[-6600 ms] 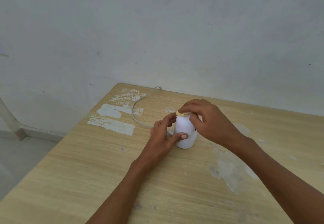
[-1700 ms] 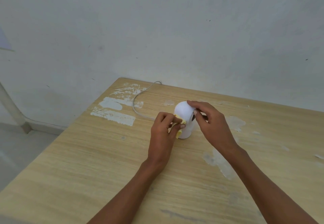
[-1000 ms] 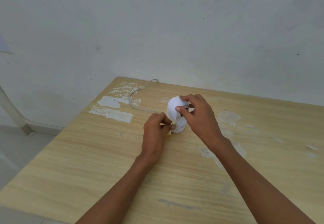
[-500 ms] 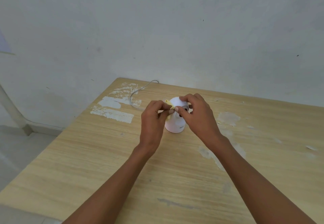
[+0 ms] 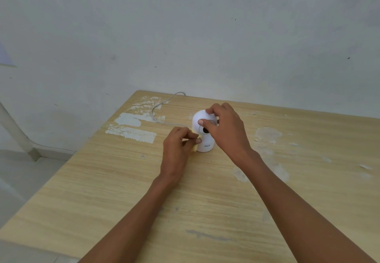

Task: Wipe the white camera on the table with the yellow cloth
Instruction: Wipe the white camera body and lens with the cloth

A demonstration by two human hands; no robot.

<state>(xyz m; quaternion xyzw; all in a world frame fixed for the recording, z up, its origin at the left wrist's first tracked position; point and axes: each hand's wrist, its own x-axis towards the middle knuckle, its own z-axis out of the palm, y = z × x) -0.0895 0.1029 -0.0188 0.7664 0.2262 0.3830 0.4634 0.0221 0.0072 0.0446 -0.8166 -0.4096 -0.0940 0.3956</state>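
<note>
1. A white dome camera is standing upright near the far middle of a scuffed wooden worktop, its long axis running vertically and its dark lens facing back toward the person.
2. The right hand is gripping the rounded head of the camera from the right side, thumb lying across the front just above the lens and fingers curling over the top.
3. The left hand is pinching a small yellow cloth and pressing it against the camera's lower left flank; most of the cloth is hiding under the fingers, so its full extent cannot be told.
4. The camera is sitting directly between the two hands, both touching it, the left one working low near the base and the right one steadying high.
5. A thin grey cable is trailing across the worktop from the far edge toward the camera's rear.
6. Any further wiping is likely depending on the left hand travelling along that vertical body while the right one is bracing or turning the head; the right flank, now under the right hand, appears hardest to reach.
</note>
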